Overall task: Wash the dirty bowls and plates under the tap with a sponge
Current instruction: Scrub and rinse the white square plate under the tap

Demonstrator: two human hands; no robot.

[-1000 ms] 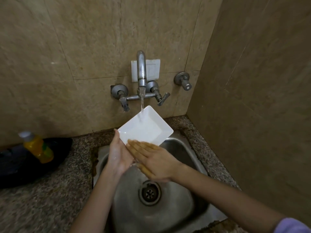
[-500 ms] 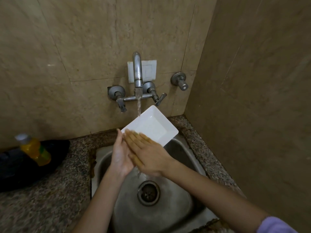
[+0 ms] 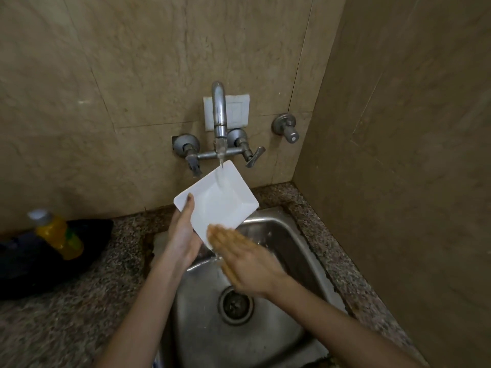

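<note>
The square white plate [image 3: 224,208] is up over the sink [image 3: 283,236], tilted with its far corner high and right under the tap [image 3: 219,115]. I hold it that way so the water [image 3: 222,175] strikes the top of the hollow and sheets down across the face, then runs off the low corner into the basin instead of onto the surface [image 3: 66,314]. My left hand [image 3: 183,235] grips the plate by its left edge, thumb laid over the rim and fingers hidden behind, which I judge keeps the face free. My right hand [image 3: 245,264] is flat and wide, fingers straight and together, resting on the plate's lower edge where the water drains; it holds nothing (no sponge is in view anywhere), and it is blurred, so I cannot tell how firmly it presses. This looks to me like rinsing by bare palm. Below the hands sits the drain [image 3: 235,304]. Well off to the left, a yellow bottle [image 3: 57,236] stands against a dark dish [image 3: 24,272] on the speckled stone.
</note>
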